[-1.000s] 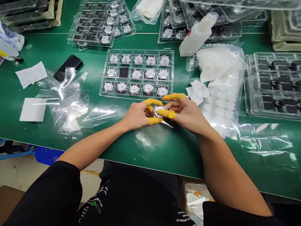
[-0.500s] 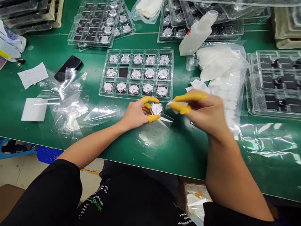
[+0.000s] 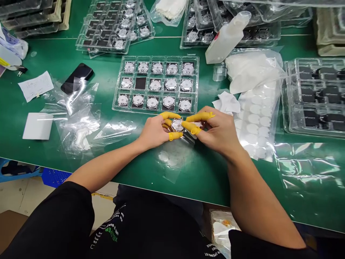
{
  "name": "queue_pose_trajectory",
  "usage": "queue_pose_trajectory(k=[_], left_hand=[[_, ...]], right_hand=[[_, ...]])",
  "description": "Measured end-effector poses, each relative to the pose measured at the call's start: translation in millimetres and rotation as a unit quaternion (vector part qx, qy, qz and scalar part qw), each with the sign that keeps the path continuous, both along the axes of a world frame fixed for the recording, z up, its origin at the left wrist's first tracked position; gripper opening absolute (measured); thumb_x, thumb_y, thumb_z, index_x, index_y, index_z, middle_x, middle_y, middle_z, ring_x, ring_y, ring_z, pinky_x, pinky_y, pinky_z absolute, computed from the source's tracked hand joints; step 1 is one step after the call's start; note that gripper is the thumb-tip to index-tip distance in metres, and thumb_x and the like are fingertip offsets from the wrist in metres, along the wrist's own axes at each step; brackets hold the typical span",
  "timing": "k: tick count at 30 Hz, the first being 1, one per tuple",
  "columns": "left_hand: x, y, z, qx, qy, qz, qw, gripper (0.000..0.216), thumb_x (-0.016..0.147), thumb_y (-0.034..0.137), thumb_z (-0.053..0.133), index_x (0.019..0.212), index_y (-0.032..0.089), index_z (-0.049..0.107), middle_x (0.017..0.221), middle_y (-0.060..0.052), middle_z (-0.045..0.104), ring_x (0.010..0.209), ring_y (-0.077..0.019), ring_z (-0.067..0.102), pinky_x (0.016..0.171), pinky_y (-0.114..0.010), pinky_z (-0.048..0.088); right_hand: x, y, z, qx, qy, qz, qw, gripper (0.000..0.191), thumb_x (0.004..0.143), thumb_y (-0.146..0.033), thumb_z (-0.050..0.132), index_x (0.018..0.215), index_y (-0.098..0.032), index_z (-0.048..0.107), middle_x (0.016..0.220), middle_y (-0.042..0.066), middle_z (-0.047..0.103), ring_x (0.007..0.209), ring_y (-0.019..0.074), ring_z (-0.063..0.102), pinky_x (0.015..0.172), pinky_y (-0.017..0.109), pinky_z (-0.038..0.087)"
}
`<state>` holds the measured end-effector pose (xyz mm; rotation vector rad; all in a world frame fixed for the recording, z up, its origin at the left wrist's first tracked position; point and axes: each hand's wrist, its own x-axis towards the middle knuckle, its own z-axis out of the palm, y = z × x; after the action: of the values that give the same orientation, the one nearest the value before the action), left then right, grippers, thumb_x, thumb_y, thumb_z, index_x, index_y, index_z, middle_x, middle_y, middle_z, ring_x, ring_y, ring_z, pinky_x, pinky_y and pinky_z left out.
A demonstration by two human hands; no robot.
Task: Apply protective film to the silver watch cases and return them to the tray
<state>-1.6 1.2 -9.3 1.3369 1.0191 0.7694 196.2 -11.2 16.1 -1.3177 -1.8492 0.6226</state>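
Observation:
My left hand [image 3: 159, 130], with yellow finger cots, grips a round silver watch case [image 3: 177, 125] by its edge, its pale face turned up. At the right edge of the case is my right hand [image 3: 212, 131], also in yellow finger cots, its thumb touching or very near the face. Pinched in those fingers is a small white cloth [image 3: 197, 125], mostly hidden. Just behind my hands lies a clear plastic tray [image 3: 115, 97] with watch cases in its compartments; one compartment shows only a black bottom. Thin clear film [image 3: 168, 162] lies beneath my hands.
Crumpled clear film [image 3: 81, 126], a black phone [image 3: 78, 77] and a white square pad [image 3: 38, 126] lie at left. To the right are a white bottle [image 3: 225, 39], a crumpled white cloth [image 3: 226, 102], a sheet of round white stickers [image 3: 256, 118] and stacked trays [image 3: 287, 104].
My right hand has moved left with the white cloth and now meets the watch case. My left hand keeps its grip in nearly the same place.

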Motion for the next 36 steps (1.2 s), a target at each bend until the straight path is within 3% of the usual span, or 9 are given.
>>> queue_pose_trajectory(k=[3, 6, 11, 15, 18, 22, 26, 33, 36], left_hand=[[0, -1, 1.1, -0.006, -0.013, -0.007, 1.0, 0.054, 0.066, 0.018, 0.085, 0.117, 0.017, 0.07, 0.085, -0.001, 0.074, 0.072, -0.0101, 0.07, 0.07, -0.022, 0.059], [0, -1, 2.5, -0.013, -0.025, 0.001, 1.0, 0.054, 0.066, 0.019, 0.086, 0.118, 0.017, 0.07, 0.085, -0.001, 0.075, 0.072, -0.0109, 0.071, 0.072, -0.024, 0.06], [1, -1, 1.3, -0.018, -0.038, -0.013, 0.999, 0.054, 0.066, 0.017, 0.086, 0.117, 0.017, 0.069, 0.088, -0.002, 0.076, 0.079, -0.0127, 0.074, 0.078, -0.026, 0.063], [0, 0, -0.8, -0.008, -0.038, -0.006, 0.999, 0.057, 0.068, 0.024, 0.087, 0.122, 0.019, 0.068, 0.087, -0.001, 0.076, 0.078, -0.0129, 0.074, 0.08, -0.028, 0.065], [-2, 0, -1.8, 0.034, -0.041, -0.01, 0.999, 0.056, 0.07, 0.026, 0.086, 0.124, 0.02, 0.068, 0.092, -0.001, 0.077, 0.086, -0.0138, 0.075, 0.091, -0.031, 0.065], [-4, -1, -3.1, 0.152, 0.009, -0.055, 0.987, 0.048, 0.077, 0.028, 0.081, 0.124, 0.022, 0.07, 0.102, -0.001, 0.079, 0.092, -0.0142, 0.075, 0.097, -0.031, 0.063], [-7, -3, -4.0, 0.237, 0.056, -0.077, 0.967, 0.043, 0.082, 0.029, 0.077, 0.124, 0.023, 0.072, 0.114, -0.003, 0.079, 0.099, -0.0162, 0.076, 0.097, -0.03, 0.062], [-6, -2, -1.7, 0.233, 0.038, -0.096, 0.967, 0.043, 0.081, 0.03, 0.077, 0.123, 0.022, 0.072, 0.109, -0.003, 0.08, 0.092, -0.0152, 0.075, 0.093, -0.03, 0.063], [-5, -1, -0.8, 0.192, -0.003, -0.101, 0.976, 0.044, 0.077, 0.028, 0.08, 0.12, 0.021, 0.073, 0.108, -0.003, 0.079, 0.092, -0.0145, 0.075, 0.094, -0.03, 0.063]], right_hand=[[0, 0, -0.7, -0.006, 0.007, 0.034, 0.999, 0.015, 0.082, -0.045, 0.074, 0.082, -0.03, 0.078, 0.073, 0.004, 0.061, 0.061, 0.0182, 0.052, 0.056, 0.036, 0.041], [-2, 0, -1.0, 0.014, 0.007, -0.011, 1.0, 0.014, 0.083, -0.044, 0.074, 0.083, -0.03, 0.078, 0.073, 0.004, 0.059, 0.06, 0.0179, 0.05, 0.055, 0.036, 0.039], [-4, 0, -4.5, 0.002, -0.009, 0.01, 1.0, 0.017, 0.085, -0.046, 0.073, 0.086, -0.03, 0.077, 0.075, 0.004, 0.059, 0.06, 0.0182, 0.05, 0.056, 0.038, 0.041], [13, 3, -5.1, 0.047, -0.086, -0.112, 0.989, 0.014, 0.091, -0.04, 0.068, 0.091, -0.03, 0.077, 0.096, 0.011, 0.067, 0.091, 0.0296, 0.061, 0.079, 0.049, 0.05], [30, 2, -2.8, 0.04, -0.113, -0.088, 0.989, 0.017, 0.09, -0.041, 0.068, 0.102, -0.033, 0.077, 0.116, 0.011, 0.07, 0.115, 0.036, 0.058, 0.095, 0.058, 0.046], [31, -3, -1.2, -0.035, -0.094, 0.03, 0.995, 0.027, 0.085, -0.037, 0.07, 0.111, -0.032, 0.076, 0.101, 0.007, 0.075, 0.102, 0.0323, 0.064, 0.088, 0.053, 0.049], [25, -6, 0.4, -0.028, -0.108, 0.013, 0.994, 0.014, 0.083, -0.032, 0.068, 0.093, -0.029, 0.077, 0.09, 0.006, 0.074, 0.089, 0.0286, 0.066, 0.086, 0.051, 0.045], [20, -7, -7.3, 0.009, -0.136, -0.019, 0.99, 0.01, 0.088, -0.031, 0.061, 0.086, -0.028, 0.07, 0.09, 0.009, 0.073, 0.089, 0.0297, 0.06, 0.088, 0.054, 0.043], [15, -5, -15.6, -0.001, -0.138, -0.032, 0.99, 0.021, 0.094, -0.03, 0.055, 0.074, -0.027, 0.062, 0.086, 0.01, 0.072, 0.09, 0.0307, 0.059, 0.091, 0.057, 0.042]])
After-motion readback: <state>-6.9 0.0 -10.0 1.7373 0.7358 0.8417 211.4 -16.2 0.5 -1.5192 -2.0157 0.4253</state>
